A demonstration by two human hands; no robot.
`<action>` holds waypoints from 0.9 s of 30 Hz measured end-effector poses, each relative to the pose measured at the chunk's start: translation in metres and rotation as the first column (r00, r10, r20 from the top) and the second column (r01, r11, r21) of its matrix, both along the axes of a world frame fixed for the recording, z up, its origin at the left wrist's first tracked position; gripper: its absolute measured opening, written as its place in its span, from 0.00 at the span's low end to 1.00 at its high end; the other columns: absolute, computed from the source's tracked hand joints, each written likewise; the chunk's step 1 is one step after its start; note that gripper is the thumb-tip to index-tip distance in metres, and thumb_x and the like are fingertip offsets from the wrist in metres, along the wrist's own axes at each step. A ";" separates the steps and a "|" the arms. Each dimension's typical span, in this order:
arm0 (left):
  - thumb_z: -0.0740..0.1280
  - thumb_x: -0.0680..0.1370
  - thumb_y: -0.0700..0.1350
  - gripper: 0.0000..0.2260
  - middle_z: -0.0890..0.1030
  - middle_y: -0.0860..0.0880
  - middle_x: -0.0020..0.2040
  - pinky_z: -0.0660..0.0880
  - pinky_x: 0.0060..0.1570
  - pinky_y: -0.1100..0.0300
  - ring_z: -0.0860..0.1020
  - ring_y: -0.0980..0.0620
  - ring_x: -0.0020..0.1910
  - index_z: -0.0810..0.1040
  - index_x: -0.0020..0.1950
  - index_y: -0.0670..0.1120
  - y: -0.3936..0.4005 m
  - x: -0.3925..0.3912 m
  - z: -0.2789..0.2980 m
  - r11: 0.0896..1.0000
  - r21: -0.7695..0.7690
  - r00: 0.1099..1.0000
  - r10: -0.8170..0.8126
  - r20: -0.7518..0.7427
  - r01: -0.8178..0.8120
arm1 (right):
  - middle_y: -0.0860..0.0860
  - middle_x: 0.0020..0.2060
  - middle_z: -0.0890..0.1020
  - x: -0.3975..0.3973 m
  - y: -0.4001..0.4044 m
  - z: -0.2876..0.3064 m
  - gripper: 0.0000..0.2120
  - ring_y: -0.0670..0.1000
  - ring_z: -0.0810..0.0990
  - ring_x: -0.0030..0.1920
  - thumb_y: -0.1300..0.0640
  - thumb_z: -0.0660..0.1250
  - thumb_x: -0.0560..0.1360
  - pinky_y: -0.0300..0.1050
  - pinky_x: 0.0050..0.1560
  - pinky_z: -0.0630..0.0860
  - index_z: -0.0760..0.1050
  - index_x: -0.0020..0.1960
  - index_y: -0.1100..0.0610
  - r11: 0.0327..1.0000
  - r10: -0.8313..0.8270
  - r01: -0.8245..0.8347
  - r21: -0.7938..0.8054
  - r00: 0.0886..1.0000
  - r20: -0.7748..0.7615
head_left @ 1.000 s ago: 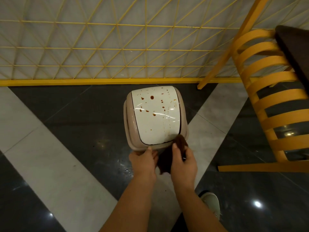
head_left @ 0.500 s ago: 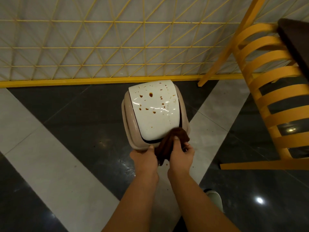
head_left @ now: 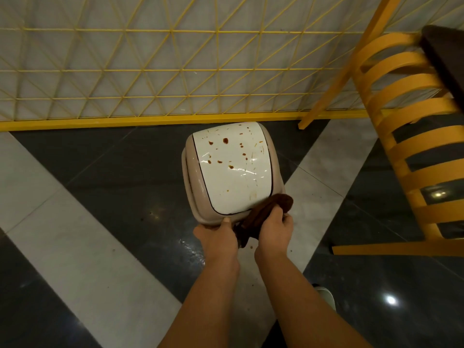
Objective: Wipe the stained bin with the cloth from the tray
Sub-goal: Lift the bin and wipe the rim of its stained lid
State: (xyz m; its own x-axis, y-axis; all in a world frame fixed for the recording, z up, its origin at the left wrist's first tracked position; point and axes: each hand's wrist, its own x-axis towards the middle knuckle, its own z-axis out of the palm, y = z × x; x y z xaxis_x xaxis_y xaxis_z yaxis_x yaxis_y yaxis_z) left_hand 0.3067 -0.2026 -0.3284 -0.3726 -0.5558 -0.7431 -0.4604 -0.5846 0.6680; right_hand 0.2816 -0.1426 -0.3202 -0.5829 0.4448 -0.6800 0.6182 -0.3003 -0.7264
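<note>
Wiping is barely begun — I've got my left hand (head_left: 218, 233) gripping the bin (head_left: 232, 169) rim on the floor, right hand (head_left: 274, 226) closed around the cloth (head_left: 272, 205) at the lid's near corner, stains ahead needing 1 firm push forward.

Both forearms bare, extended forward and down, roughly parallel, hands close together. Left hand (head_left: 218, 235) knuckles up, thumb tip pressed on the bin (head_left: 232, 169) rim's near edge. Right hand (head_left: 273, 228) fisted around the bunched cloth (head_left: 266, 209), fingers curled over it.
</note>
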 end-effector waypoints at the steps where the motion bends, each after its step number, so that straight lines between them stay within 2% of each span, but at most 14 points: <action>1: 0.67 0.78 0.37 0.24 0.73 0.45 0.65 0.71 0.66 0.44 0.74 0.44 0.63 0.62 0.72 0.41 0.000 0.000 -0.001 1.000 -0.010 1.000 0.000 0.006 0.000 | 0.54 0.50 0.78 0.000 -0.002 0.000 0.10 0.52 0.78 0.50 0.52 0.58 0.80 0.47 0.48 0.76 0.71 0.56 0.56 1.000 0.001 -0.001 0.013 1.000 0.003; 4: 0.67 0.77 0.36 0.22 0.76 0.41 0.63 0.75 0.63 0.45 0.77 0.43 0.60 0.66 0.69 0.41 -0.001 0.002 0.000 0.999 -0.029 0.999 -0.035 0.025 0.035 | 0.55 0.50 0.78 0.016 -0.019 0.000 0.10 0.54 0.78 0.51 0.54 0.60 0.79 0.51 0.51 0.77 0.68 0.58 0.58 0.997 0.069 -0.070 0.040 0.997 0.025; 6: 0.68 0.76 0.37 0.20 0.78 0.41 0.60 0.78 0.58 0.45 0.79 0.43 0.56 0.69 0.66 0.42 -0.004 0.005 0.001 0.997 -0.020 0.997 -0.072 0.020 0.072 | 0.55 0.49 0.78 0.027 -0.029 0.004 0.10 0.55 0.78 0.50 0.56 0.61 0.78 0.52 0.50 0.78 0.68 0.57 0.59 0.992 0.125 -0.125 0.008 0.991 0.039; 9: 0.68 0.77 0.37 0.20 0.77 0.42 0.59 0.77 0.58 0.44 0.79 0.43 0.56 0.66 0.66 0.43 -0.007 0.006 -0.001 0.997 0.009 0.997 -0.076 0.014 0.076 | 0.54 0.48 0.76 0.017 -0.022 0.004 0.10 0.55 0.77 0.49 0.55 0.60 0.78 0.50 0.49 0.77 0.67 0.56 0.58 0.995 0.097 -0.098 0.001 0.993 0.068; 14: 0.67 0.77 0.35 0.20 0.76 0.42 0.59 0.76 0.60 0.45 0.78 0.44 0.57 0.66 0.67 0.41 -0.002 0.001 0.006 0.997 0.040 0.998 -0.070 0.003 0.070 | 0.50 0.45 0.75 0.004 -0.012 0.005 0.07 0.50 0.75 0.46 0.52 0.58 0.79 0.44 0.40 0.74 0.67 0.54 0.54 0.995 0.099 -0.099 0.001 0.994 0.036; 20: 0.67 0.78 0.38 0.18 0.77 0.44 0.61 0.74 0.63 0.45 0.77 0.44 0.59 0.67 0.67 0.43 -0.013 0.005 0.007 0.994 0.077 0.997 -0.075 -0.014 0.075 | 0.50 0.48 0.76 0.014 -0.005 -0.007 0.11 0.50 0.76 0.48 0.46 0.58 0.81 0.46 0.49 0.75 0.68 0.54 0.53 0.993 0.111 -0.112 0.025 0.993 0.025; 22: 0.66 0.78 0.39 0.16 0.77 0.43 0.61 0.75 0.62 0.44 0.77 0.43 0.59 0.68 0.65 0.45 -0.016 0.006 0.008 0.987 0.142 0.997 -0.073 -0.019 0.075 | 0.51 0.51 0.76 0.019 -0.012 -0.004 0.11 0.51 0.77 0.52 0.49 0.63 0.79 0.49 0.55 0.77 0.66 0.57 0.52 0.989 0.146 -0.145 -0.015 0.989 0.020; 24: 0.65 0.78 0.39 0.15 0.79 0.42 0.59 0.76 0.60 0.44 0.79 0.41 0.57 0.71 0.65 0.46 -0.017 0.006 0.011 0.974 0.217 0.997 -0.054 -0.048 0.063 | 0.53 0.55 0.76 0.026 -0.024 -0.001 0.16 0.54 0.78 0.55 0.55 0.68 0.76 0.54 0.59 0.77 0.65 0.59 0.51 0.983 0.163 -0.161 -0.087 0.986 0.023; 27: 0.62 0.79 0.41 0.10 0.82 0.42 0.53 0.77 0.57 0.46 0.80 0.42 0.53 0.76 0.59 0.44 -0.020 0.009 0.018 0.971 0.226 0.997 -0.073 -0.014 0.074 | 0.55 0.56 0.77 0.033 -0.038 0.000 0.24 0.56 0.79 0.56 0.59 0.72 0.71 0.57 0.59 0.77 0.64 0.62 0.53 0.976 0.169 -0.162 -0.149 0.985 0.040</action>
